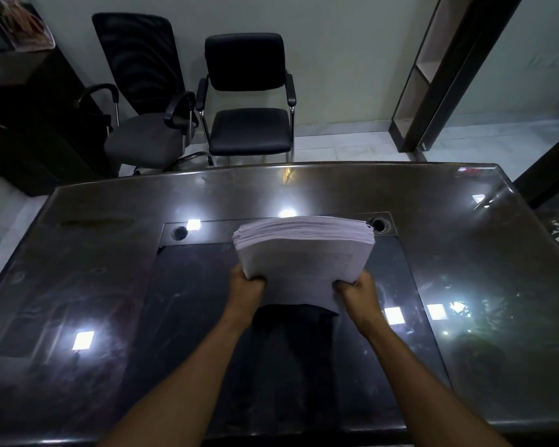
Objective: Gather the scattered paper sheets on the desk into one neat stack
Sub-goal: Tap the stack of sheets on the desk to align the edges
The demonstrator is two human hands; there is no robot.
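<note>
A thick stack of white paper sheets [304, 253] is held over the middle of the dark glossy desk [110, 253], its far edges fanned and uneven. My left hand [247, 287] grips the stack's near left side, fingers curled under it. My right hand [357, 290] grips the near right side the same way. The stack tilts, its far end raised toward the camera. I see no loose sheets elsewhere on the desk.
Two round cable holes [179, 232] [379, 224] sit in the desk's inset panel. Beyond the far edge stand two black office chairs [149, 101] [249, 98]. A dark cabinet [29, 117] is at left, a shelf unit [433, 69] at right.
</note>
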